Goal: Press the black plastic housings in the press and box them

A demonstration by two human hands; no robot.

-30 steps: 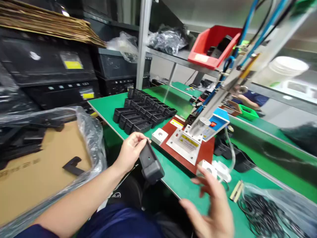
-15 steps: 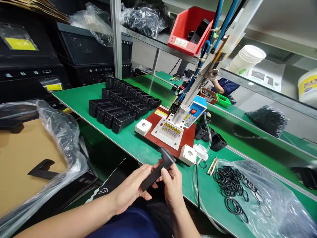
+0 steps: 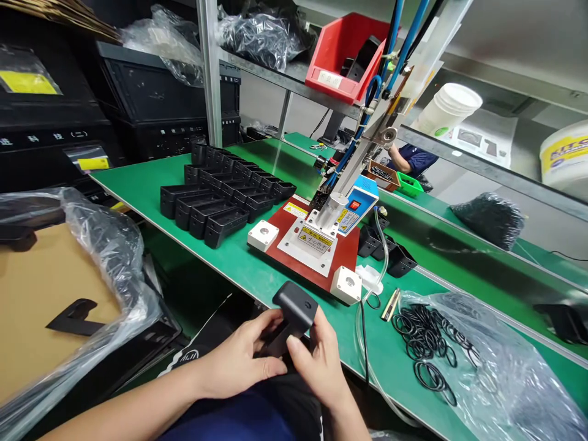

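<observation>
Bench (image 3: 138, 174) brt, dk below, clear bag (image 3: 519, 370) w/ glare.

The right grip (image 3: 322, 362) holds a black part (image 3: 297, 305).

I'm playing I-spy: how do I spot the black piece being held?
Find the green table, then the red-brown machine base on it. Nearer you, a left hand and right hand hold the black piece. Unlike the black parts in rows, it's held.

1 head view, forward and down
</observation>
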